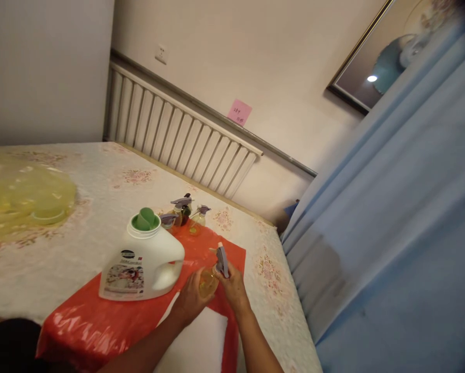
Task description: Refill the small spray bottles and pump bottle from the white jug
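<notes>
- Yellow plastic bags (23, 199): heaped at the tabletop's far left edge.
- Tabletop (100, 181): floral cloth; red plastic sheet (100, 324) over its near edge.
- White detergent jug (143, 264): upright on the sheet, green cap (146, 219) on.
- Three small spray bottles (184, 213): clustered at the sheet's far corner.
- Left hand (189, 300): grip clenched round the body of a small amber spray bottle (209, 282), just beside the jug.
- Right hand (232, 290): grip grasping its grey trigger head (221, 260). Judgement: keep the body upright and steady; turn only the head.
- White cloth (197, 347): on the sheet, under the forearms.

Both hands — small spray bottle (213, 277)
</notes>
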`<state>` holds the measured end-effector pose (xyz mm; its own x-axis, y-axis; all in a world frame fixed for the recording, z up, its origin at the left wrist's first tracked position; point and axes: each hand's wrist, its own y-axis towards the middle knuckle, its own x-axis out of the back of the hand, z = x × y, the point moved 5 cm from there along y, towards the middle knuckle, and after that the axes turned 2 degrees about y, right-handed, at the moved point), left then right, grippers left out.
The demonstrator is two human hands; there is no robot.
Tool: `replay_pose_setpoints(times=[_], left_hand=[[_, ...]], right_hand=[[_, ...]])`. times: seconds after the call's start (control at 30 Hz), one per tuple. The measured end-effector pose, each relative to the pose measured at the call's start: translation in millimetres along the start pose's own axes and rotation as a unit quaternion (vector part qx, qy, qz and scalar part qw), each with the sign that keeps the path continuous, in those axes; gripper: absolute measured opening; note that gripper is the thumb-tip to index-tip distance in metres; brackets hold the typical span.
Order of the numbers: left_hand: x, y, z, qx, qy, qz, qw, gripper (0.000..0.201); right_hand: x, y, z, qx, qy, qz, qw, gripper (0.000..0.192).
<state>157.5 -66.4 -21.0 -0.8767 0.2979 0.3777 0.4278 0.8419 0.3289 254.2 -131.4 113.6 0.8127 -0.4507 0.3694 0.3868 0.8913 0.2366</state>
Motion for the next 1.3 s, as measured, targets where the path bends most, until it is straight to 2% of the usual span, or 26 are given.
replay_pose_setpoints(times=[0.37, 0.6, 1.1, 1.3], left_hand=[[-3.4, 0.0, 6.4, -0.004, 0.000, 0.004, 1.000, 0.072], [-3.1, -1.2, 6.0, 0.001, 0.003, 0.011, 1.000, 0.074], [-2.7, -0.6, 5.9, 0.008, -0.002, 0.006, 1.000, 0.074], [1.8, -1.0, -0.8, 0.008, -0.006, 0.001, 1.000, 0.074]], right_hand=[[-3.5, 5.9, -5.7, -0.017, 0.042, 0.020, 0.999, 0.022], [4.7, 7.5, -6.9, -0.016, 0.049, -0.001, 0.999, 0.024], [0.9, 4.9, -10.1, -0.016, 0.037, 0.008, 0.999, 0.022], [1.4, 7.4, -10.5, -0.015, 0.014, 0.009, 1.000, 0.019]])
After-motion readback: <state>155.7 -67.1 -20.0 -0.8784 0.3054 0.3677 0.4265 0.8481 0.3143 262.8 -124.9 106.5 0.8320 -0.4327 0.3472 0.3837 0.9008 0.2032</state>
